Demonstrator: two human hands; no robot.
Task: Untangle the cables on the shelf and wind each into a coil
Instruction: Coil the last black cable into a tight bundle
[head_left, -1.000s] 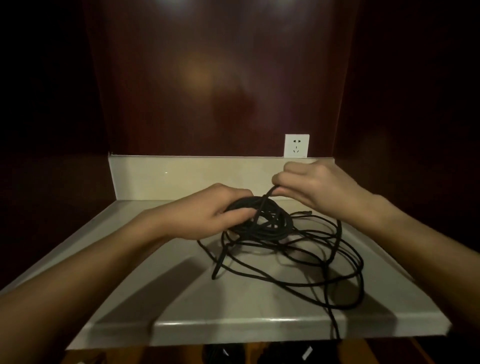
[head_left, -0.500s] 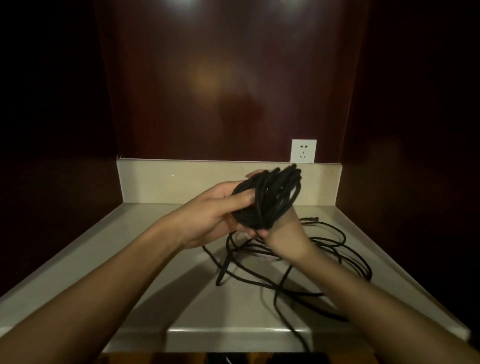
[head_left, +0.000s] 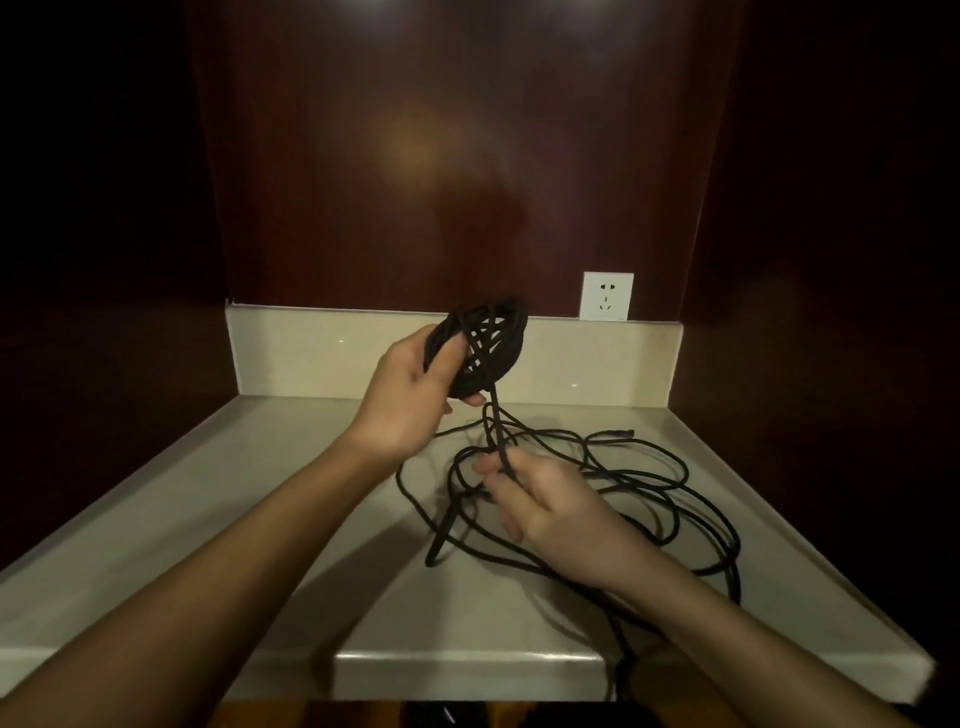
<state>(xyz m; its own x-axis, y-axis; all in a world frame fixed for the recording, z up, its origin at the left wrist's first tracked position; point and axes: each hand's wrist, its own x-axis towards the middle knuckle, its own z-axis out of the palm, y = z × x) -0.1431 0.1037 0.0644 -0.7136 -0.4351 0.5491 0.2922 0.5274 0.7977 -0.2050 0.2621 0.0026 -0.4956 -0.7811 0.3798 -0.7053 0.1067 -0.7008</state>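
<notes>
Mid-task, winding underway but far from done. The left hand (head_left: 410, 400) is gripping a partly wound coil (head_left: 480, 353) of black cable, holding it up above the back of the shelf (head_left: 291, 499), fingers curled through the loops and thumb clamping the bundle. The right hand (head_left: 540, 504) is pinching a strand (head_left: 496, 421) that is running down from the coil, thumb and fingers closing round it just above the shelf surface. The rest of the black cable (head_left: 665, 483) is lying in a loose tangle of overlapping loops on the right half of the shelf (how many separate cables are in there, cannot tell), with one plug end (head_left: 621, 432) showing near the back and another length trailing over the front edge at the right. A white wall socket (head_left: 607, 296) is sitting on the wood panel behind, nothing plugged in. Judging by the pile, only a part of one cable is being coiled so far; most of the loose length is waiting to be pulled free and wound, and no finished coil is lying set down anywhere in view.
</notes>
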